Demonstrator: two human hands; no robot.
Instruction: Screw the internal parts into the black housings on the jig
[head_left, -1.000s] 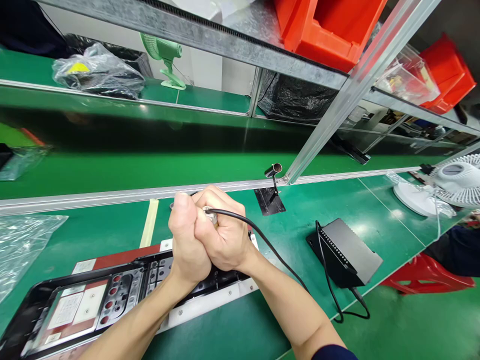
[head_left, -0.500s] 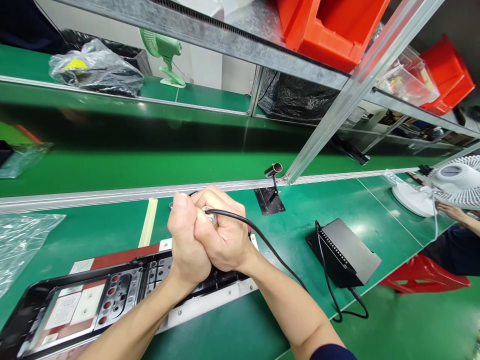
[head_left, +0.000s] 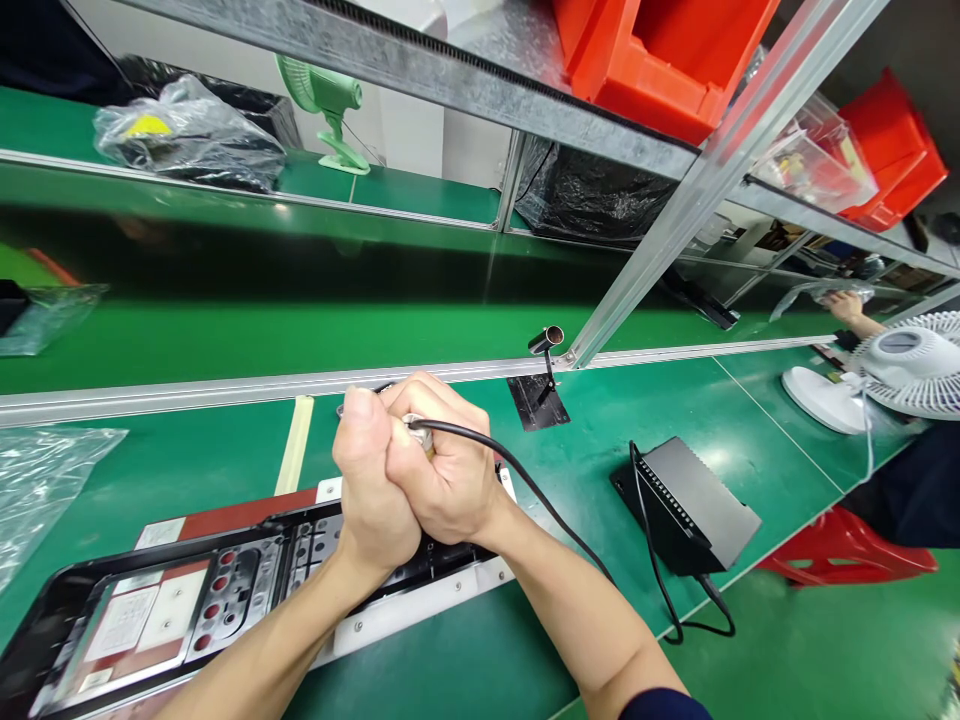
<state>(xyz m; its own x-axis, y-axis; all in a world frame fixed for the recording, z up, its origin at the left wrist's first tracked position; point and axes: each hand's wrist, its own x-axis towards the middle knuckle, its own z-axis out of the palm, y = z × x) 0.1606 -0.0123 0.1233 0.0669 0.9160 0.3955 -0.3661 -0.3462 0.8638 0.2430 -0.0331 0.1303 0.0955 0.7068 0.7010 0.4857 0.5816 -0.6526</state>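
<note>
Left hand [head_left: 373, 490] and right hand [head_left: 442, 480] clasped together.

A smooth, slightly glossy green mat [head_left: 187, 470] is seen covering the bench, edged by a brushed aluminium rail [head_left: 187, 392]. A glossy black plastic tray with red inserts [head_left: 150, 610] is laid on it. A matt black rubber-sheathed cable [head_left: 540, 505] is led from a bright metal tool tip [head_left: 420, 432]. A matt black metal box [head_left: 690, 505], crinkled clear plastic film [head_left: 45, 490] and glossy red plastic bins [head_left: 660, 60] are also seen.
</note>
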